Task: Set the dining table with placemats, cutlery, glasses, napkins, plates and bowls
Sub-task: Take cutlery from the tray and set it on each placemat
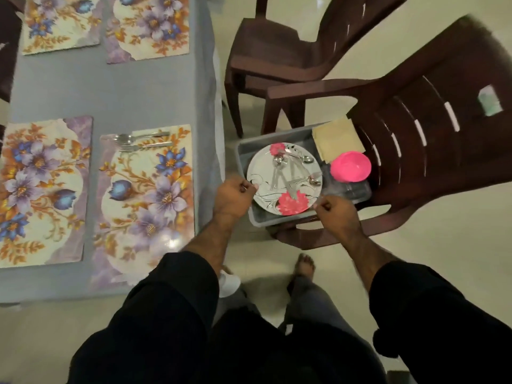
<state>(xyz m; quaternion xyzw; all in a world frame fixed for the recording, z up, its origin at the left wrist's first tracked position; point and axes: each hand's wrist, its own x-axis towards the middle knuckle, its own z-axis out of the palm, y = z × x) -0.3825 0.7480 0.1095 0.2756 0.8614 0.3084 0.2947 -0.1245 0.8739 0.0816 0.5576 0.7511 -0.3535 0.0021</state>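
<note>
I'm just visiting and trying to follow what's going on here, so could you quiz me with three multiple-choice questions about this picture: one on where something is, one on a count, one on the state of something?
1. Where does the grey tub with the flowered plate sit?
A. on the seat of a brown chair
B. on the table
C. on the floor

2. How many placemats lie on the table?
A. two
B. four
C. six

3. What is already laid on the nearest placemat?
A. a plate and bowl
B. nothing
C. a spoon and fork

Answers:
1 A: the tub rests on the chair beside the table.
2 B: two far mats, two near mats.
3 C: the spoon and fork lie along its far edge; the plate is in the tub.
</note>
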